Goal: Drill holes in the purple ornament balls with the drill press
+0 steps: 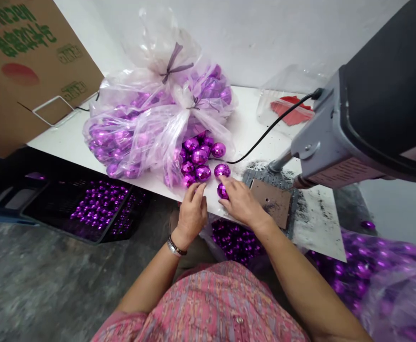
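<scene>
Several shiny purple faceted balls [200, 156] spill from the open mouth of a clear plastic bag [158, 152] onto the white table. My right hand [242, 202] has its thumb and fingers around one purple ball [222, 191] near the table's front edge. Another purple ball [222, 170] lies just beyond those fingertips. My left hand [193, 211], wearing bracelets, is at the table edge just in front of the loose balls. Its fingers are curled with the tips together; whether something small is between them is hidden.
A bench drill press [322, 137] stands at right, a brown board [272, 202] with a hole on its base. Tied bags of balls, a cardboard box [29, 71] and a red piece [292, 110] in plastic sit around. A black crate [97, 213] of purple balls is below.
</scene>
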`<action>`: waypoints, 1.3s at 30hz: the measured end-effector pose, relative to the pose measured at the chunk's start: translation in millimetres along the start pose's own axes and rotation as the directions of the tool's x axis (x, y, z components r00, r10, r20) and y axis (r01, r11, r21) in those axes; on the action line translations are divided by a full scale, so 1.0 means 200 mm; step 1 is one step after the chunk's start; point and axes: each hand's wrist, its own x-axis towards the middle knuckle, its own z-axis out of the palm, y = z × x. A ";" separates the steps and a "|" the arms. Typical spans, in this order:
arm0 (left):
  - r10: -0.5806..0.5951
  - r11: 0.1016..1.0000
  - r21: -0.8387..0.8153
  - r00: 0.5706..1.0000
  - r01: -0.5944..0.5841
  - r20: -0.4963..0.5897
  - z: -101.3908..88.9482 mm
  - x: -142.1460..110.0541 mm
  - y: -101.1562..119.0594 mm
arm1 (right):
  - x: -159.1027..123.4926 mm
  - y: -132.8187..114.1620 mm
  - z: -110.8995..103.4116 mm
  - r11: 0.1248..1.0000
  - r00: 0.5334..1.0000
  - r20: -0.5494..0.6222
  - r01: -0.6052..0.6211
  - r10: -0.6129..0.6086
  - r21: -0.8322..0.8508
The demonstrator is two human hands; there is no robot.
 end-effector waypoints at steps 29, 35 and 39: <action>-0.081 0.767 -0.503 0.838 0.398 0.539 0.23 -0.19 0.35 | -0.63 0.07 -0.06 0.982 0.945 -0.309 -0.050 0.107 0.184; -0.108 0.886 -0.329 0.836 0.326 0.539 0.23 0.08 0.43 | -0.67 0.21 -0.20 0.939 0.905 -0.315 -0.200 0.286 0.279; -0.087 0.926 -0.229 0.761 0.299 0.643 0.26 0.25 0.46 | -0.77 0.34 -0.29 0.898 0.878 -0.291 -0.277 0.381 0.342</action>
